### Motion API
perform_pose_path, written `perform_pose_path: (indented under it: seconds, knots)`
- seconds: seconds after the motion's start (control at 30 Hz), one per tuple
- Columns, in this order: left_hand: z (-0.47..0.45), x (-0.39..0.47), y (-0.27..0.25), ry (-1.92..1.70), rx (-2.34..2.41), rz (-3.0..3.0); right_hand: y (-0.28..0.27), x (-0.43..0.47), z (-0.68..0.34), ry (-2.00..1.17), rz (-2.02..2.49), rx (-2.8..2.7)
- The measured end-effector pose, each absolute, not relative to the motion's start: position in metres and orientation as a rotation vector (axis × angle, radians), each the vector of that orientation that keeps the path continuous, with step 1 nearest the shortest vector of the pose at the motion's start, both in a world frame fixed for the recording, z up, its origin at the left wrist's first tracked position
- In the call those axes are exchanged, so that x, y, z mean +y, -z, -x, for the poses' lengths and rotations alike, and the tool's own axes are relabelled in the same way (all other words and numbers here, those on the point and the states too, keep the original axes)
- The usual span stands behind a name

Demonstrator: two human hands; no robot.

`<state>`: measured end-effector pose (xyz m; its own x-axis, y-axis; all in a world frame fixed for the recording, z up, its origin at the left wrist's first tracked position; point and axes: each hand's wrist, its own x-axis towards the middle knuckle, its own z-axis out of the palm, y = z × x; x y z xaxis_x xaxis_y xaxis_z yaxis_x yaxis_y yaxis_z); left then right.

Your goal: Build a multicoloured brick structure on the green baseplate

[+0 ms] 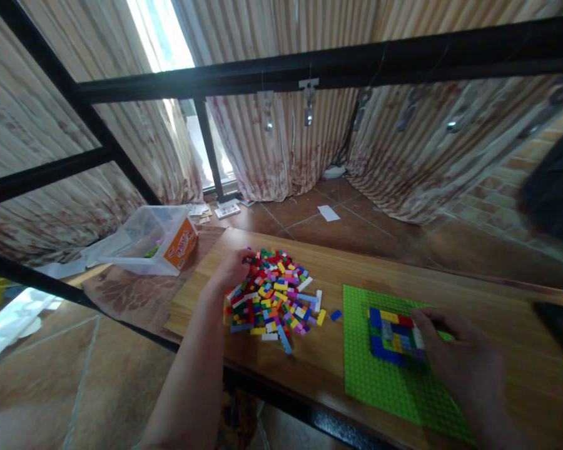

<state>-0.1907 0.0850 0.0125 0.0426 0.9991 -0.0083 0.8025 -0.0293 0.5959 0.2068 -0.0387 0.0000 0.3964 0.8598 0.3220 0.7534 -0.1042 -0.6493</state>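
Observation:
My left hand [234, 267] reaches the far left edge of a heap of mixed coloured toy building bricks [281, 297]. Its fingers curl in among the bricks, and what they hold, if anything, is hidden. To the right, a green studded baseplate [363, 369] lies on the wooden table. A low, roughly rectangular brick build [387, 356] stands on it, with blue, yellow, red and grey bricks. My right hand [464, 350] is over the build's right side, thumb and fingers closed on its far right corner. The hand covers part of the build and the plate.
A loose blue brick [336, 315] and a yellow brick [321, 317] lie between heap and baseplate. A clear plastic bin [145, 250] with an orange label sits at left on a brown cloth [131, 303]. A black rail [281, 75] with hanging clips crosses above. A dark flat object [560, 325] lies far right.

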Motion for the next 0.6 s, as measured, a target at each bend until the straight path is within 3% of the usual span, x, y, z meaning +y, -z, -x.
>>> perform_pose_path:
  seconds: [0.6]
  knots:
    - [0.189, 0.067, -0.022, -0.570, 1.776, -1.967, 0.001, -0.040, -0.206, -0.164, 1.813, -1.435]
